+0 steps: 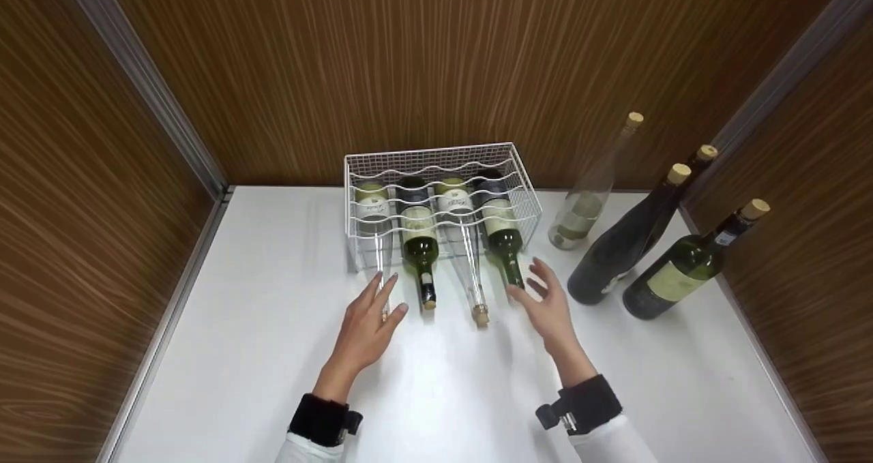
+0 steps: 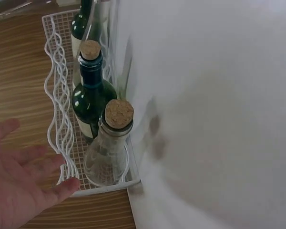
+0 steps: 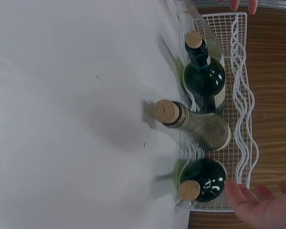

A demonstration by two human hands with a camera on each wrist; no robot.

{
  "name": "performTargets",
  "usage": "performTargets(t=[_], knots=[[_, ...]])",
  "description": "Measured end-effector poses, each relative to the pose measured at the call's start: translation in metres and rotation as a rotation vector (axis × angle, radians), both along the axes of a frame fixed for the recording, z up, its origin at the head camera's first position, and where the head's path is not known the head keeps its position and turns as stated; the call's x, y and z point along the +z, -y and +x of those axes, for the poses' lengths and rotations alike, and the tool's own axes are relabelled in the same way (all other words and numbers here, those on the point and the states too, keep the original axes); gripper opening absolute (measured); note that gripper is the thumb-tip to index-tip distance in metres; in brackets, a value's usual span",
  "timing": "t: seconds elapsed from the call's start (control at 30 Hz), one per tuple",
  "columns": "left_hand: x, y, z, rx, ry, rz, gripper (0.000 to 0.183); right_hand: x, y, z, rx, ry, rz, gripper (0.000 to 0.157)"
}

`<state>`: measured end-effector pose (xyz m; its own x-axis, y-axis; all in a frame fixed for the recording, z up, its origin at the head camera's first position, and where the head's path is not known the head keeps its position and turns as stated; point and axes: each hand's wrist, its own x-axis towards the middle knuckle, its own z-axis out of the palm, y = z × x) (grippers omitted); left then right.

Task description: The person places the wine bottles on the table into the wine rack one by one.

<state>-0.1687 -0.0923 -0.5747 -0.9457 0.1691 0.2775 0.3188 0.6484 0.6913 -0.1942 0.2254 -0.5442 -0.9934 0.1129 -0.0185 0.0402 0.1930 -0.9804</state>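
Observation:
A white wire wine rack (image 1: 428, 153) holds a row of corked wine bottles lying with their necks toward me. From the left they are a clear bottle (image 1: 373, 226), a green bottle (image 1: 421, 247), another clear bottle (image 1: 468, 258) and a green bottle (image 1: 505, 239). My left hand (image 1: 368, 321), fingers spread, overlaps the neck of the leftmost clear bottle in the head view. Beside the neck of the rightmost green bottle, my right hand (image 1: 547, 307) has its fingers apart and its thumb over the bottle's end. Nothing is held in either hand.
To the right of the rack stand a clear bottle (image 1: 583, 207), a dark bottle (image 1: 624, 245), another dark bottle (image 1: 692, 170) behind it, and a green bottle (image 1: 682, 275), all corked. The white table (image 1: 239, 326) is walled by wood-grain panels (image 1: 307, 61) at the back and sides.

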Motion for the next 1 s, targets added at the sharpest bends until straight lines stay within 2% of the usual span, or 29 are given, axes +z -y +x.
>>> performTargets(t=[0.27, 0.47, 0.67, 0.8, 1.0], knots=[[0.000, -0.017, 0.000, -0.048, 0.018, -0.024, 0.060, -0.005, -0.030, -0.003, -0.224, 0.046, -0.002, 0.071], [0.001, -0.028, 0.000, -0.074, 0.047, -0.006, 0.058, -0.009, -0.045, -0.004, -0.424, 0.054, -0.097, 0.070], [0.003, -0.038, 0.000, -0.102, 0.094, 0.034, 0.058, -0.012, -0.057, -0.006, -0.588, 0.059, -0.140, 0.071], [0.004, -0.044, 0.000, -0.133, 0.136, 0.064, 0.058, -0.014, -0.068, -0.008, -0.632, 0.061, -0.163, 0.081], [0.003, -0.055, -0.001, -0.186, 0.175, 0.092, 0.062, -0.019, -0.084, -0.016, -0.607, 0.088, -0.069, 0.104]])
